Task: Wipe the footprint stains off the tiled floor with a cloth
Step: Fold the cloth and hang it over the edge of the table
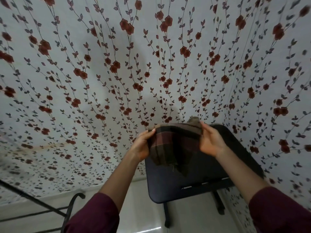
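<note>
Above the dark stool [185,179], both hands hold the checked cloth [175,145] up before the flowered wall [101,73]. Risk: the cloth hangs loosely bunched, so a loose fold could slip free while it is lowered to the tiled floor [143,216]. No footprint stains are discernible, possibly owing to blur. Left hand [143,145] and right hand [212,142] each pinch an upper edge, forearms raised, palms facing inward.

Home rm: floral wallpaper [101,64], tiled floor [134,207], stool [176,187].

I see dark stool [185,187] standing on pale tiled floor [139,214], against flowered wall [101,81].
</note>
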